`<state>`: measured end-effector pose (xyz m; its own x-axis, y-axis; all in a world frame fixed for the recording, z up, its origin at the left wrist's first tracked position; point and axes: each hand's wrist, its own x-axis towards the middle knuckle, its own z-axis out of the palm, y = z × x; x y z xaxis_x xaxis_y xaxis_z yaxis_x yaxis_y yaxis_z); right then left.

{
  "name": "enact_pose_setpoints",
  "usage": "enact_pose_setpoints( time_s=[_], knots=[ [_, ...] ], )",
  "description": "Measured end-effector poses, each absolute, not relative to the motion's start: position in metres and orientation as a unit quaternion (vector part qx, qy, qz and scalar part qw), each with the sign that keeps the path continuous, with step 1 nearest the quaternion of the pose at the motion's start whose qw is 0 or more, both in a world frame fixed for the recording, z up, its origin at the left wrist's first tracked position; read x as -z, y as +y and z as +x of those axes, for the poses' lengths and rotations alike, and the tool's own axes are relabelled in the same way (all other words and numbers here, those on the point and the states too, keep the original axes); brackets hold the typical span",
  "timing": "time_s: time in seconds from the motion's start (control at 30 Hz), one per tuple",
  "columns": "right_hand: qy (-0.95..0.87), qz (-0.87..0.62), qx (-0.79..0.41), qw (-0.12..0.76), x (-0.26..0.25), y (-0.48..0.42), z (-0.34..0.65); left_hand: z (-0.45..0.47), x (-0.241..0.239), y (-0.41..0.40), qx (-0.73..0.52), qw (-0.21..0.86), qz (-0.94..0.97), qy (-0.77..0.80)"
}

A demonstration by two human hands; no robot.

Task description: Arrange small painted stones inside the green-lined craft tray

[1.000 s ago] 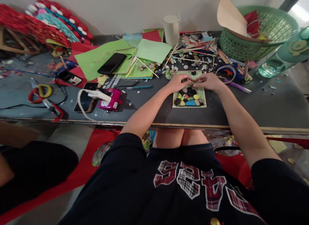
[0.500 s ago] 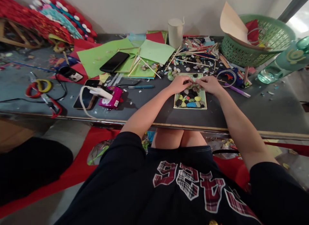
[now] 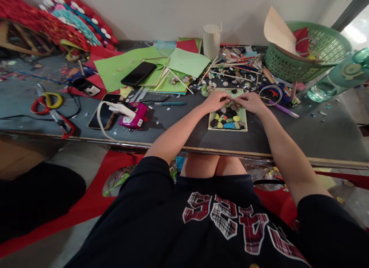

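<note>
A shallow pale green frame (image 3: 244, 121) lies on the dark table in front of me, its lower half filled with painted pebbles in black, yellow, red, grey and blue, such as a blue pebble (image 3: 229, 125). Over the upper half of it, my left hand (image 3: 216, 100) and my right hand (image 3: 250, 101) meet with fingertips pinched close together. Whatever sits between those fingertips is too small and hidden to name. A dark pebble (image 3: 234, 91) shows just beyond the fingers, at the frame's far end.
Loose pebbles and sticks (image 3: 230, 68) lie behind the frame, near a white cup (image 3: 211, 43). To the right are a green basket (image 3: 276, 62) and a water bottle (image 3: 325, 87). Leftward lie a pen (image 3: 170, 103), a pink power adapter (image 3: 134, 120), phones and scissors (image 3: 40, 105).
The whole view has shifted very slightly. Both hands stay over the frame's upper half, fingertips together, with only a small movement of the fingers.
</note>
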<state>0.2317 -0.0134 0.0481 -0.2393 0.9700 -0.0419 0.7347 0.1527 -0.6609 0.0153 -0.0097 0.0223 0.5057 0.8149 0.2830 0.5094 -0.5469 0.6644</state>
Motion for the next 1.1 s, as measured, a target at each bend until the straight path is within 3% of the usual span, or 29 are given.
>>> enact_pose_setpoints(
  time_s=[1.1],
  knots=[
    [-0.745,-0.600,-0.248,0.153,-0.061,-0.023,0.224,0.016,-0.024,-0.011,-0.283,0.257,0.830,0.406]
  ],
)
